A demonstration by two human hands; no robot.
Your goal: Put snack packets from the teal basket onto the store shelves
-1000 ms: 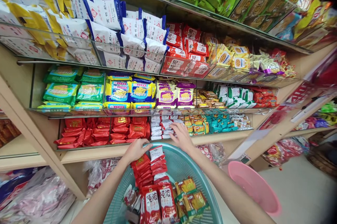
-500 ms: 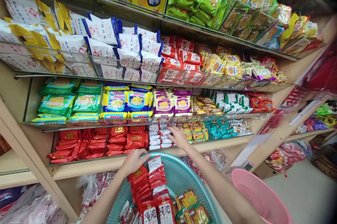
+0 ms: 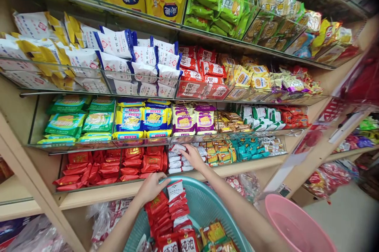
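My left hand (image 3: 153, 187) is closed on the far rim of a teal plastic basket (image 3: 219, 200). Inside the basket lie red packets (image 3: 158, 210), a row of red-and-white packets (image 3: 178, 204) and orange-green packets (image 3: 213, 233). My right hand (image 3: 194, 157) reaches into the lowest shelf bin, its fingertips pinched on a small white packet (image 3: 178, 148) at the top of the white packets (image 3: 175, 164). Red packets (image 3: 152, 163) fill the bins to the left of it; orange-green ones (image 3: 220, 152) lie to the right.
Glass-fronted shelves above hold many snack packets, with a glass edge (image 3: 154, 140) just over my right hand. A pink tub (image 3: 296, 220) stands at the lower right. Bagged goods (image 3: 106, 220) sit under the shelf.
My right hand has moved slightly left within the white packets' bin, and a white packet is now at its fingertips. The view has shifted slightly; my left hand stays on the basket rim.
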